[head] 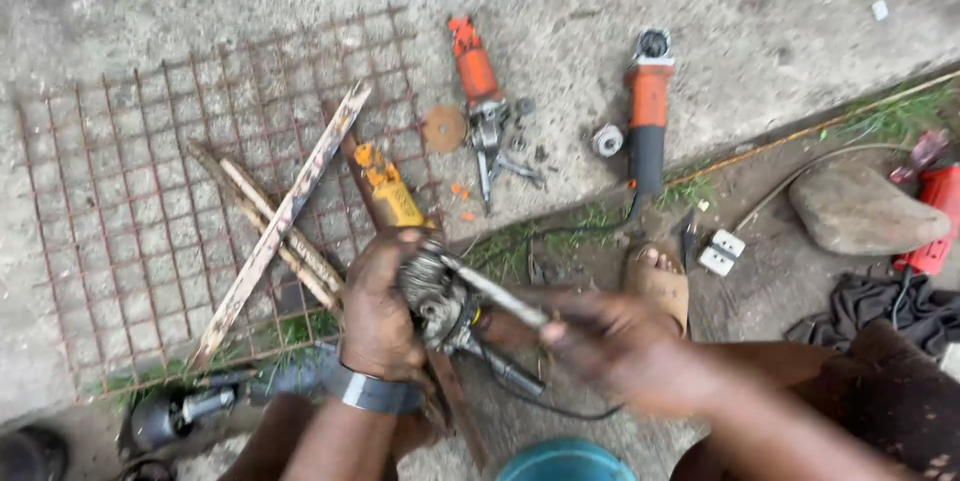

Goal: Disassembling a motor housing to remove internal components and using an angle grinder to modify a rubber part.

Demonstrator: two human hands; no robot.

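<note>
**Head view: two hands working on a stripped power-tool part over a concrete yard**

The left hand (380, 306) wraps its fingers closed around a grimy metal motor part (435, 299), held just above the person's knees, near the lower middle of the picture. The right hand (615, 341) is blurred by motion; its fingers look pinched narrow on the end of a slim metal rod (495, 296), whose far tip rests against the part. A metal bracelet (375, 393) circles the left wrist.

To do this well, judging from the grip, the left hand should keep the part steady while the rod stays in line with the spot it meets, so it does not slip toward the left fingers.

The left forearm rises from the bottom edge, wrist bent inward. The right forearm comes in from the lower right, reaching leftward across the body.

Around them: a rusty wire mesh (120, 191) with wooden slats, a yellow tool (390, 191), two orange angle grinders (475, 66) lying apart on the concrete, a sandalled foot (657, 281), and a flat stone (862, 209).
</note>
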